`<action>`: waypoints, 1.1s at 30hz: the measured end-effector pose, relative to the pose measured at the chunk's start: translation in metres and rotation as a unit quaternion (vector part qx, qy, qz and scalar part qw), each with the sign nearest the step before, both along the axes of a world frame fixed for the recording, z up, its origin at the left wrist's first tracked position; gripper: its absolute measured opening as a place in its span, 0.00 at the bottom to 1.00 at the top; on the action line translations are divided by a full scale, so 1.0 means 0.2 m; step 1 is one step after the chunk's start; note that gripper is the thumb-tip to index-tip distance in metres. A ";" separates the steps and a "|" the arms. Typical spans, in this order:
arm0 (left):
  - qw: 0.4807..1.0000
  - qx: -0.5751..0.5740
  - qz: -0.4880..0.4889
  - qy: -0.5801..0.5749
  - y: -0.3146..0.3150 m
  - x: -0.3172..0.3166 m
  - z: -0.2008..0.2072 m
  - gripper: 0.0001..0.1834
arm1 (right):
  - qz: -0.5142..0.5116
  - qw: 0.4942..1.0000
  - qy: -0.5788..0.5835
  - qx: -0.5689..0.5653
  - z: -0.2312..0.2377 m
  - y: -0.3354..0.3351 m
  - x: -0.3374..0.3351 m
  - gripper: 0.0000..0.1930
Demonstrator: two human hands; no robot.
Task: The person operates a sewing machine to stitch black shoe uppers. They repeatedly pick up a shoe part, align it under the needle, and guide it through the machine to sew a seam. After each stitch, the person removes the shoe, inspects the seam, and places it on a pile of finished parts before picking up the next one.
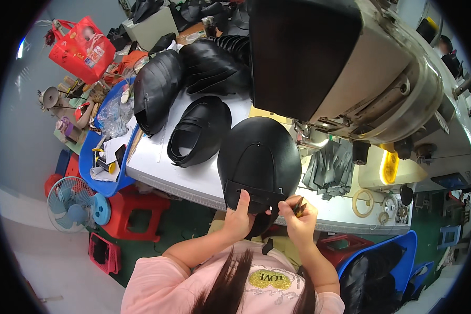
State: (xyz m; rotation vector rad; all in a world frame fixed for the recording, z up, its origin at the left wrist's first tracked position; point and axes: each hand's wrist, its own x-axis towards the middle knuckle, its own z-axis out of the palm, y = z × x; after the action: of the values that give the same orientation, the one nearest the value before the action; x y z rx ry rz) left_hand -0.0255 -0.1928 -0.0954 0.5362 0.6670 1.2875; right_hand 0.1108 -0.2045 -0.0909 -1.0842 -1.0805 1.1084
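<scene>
A black leather shoe upper (pixel 259 152) with a curved seam and a cross strap is held upright at the table's front edge. My left hand (pixel 239 220) grips its lower edge, thumb pressed on the front and fingers hidden behind. At its lower right corner my right hand (pixel 298 220) is closed, thumb and forefinger pinched at the strap's end. In that hand sits a small dark and brass-coloured tool, apparently thread snips (pixel 300 208), mostly covered by the fingers. Another black upper (pixel 200 131) with crossed straps lies on the table to the left.
The sewing machine (pixel 345 68) looms over the right of the white table (pixel 180 180). Stacked black uppers (pixel 159 91) lie at back left, flat black pieces (pixel 329 167) under the machine. Left are a blue tub (pixel 91 170), red stool (pixel 133 214) and fan (pixel 70 204); lower right, a blue bin (pixel 409 256).
</scene>
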 end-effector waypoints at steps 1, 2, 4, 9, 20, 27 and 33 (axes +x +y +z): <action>1.000 -0.002 0.001 -0.004 0.00 0.00 0.00 0.22 | -0.010 1.000 0.011 -0.024 0.00 0.00 0.00 0.05; 1.000 -0.008 0.002 -0.004 0.00 0.00 -0.01 0.22 | -0.019 0.998 0.023 -0.048 0.01 0.00 -0.01 0.06; 1.000 -0.021 0.004 -0.008 0.00 0.01 -0.02 0.21 | -0.029 0.996 0.030 -0.082 0.01 0.00 -0.01 0.06; 0.999 -0.012 -0.020 0.024 0.00 0.00 -0.06 0.24 | -0.030 0.995 0.047 -0.085 0.05 0.02 -0.02 0.07; 0.998 -0.040 -0.046 -0.024 0.00 -0.01 -0.03 0.23 | 0.044 0.988 0.090 -0.114 -0.01 0.09 0.10 0.31; 0.980 -0.117 -0.141 -0.078 0.01 -0.01 -0.07 0.27 | 0.122 0.945 0.250 -0.172 0.02 0.10 0.12 0.28; 0.959 -0.137 -0.249 0.008 -0.04 -0.04 -0.12 0.25 | 0.094 0.970 0.153 -0.164 0.01 0.11 0.18 0.25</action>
State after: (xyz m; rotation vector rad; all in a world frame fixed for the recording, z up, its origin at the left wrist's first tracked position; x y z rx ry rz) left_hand -0.0330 -0.2002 -0.1203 0.4487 0.6578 0.7048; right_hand 0.1463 -0.1827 -0.0895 -1.0327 -0.7806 1.5908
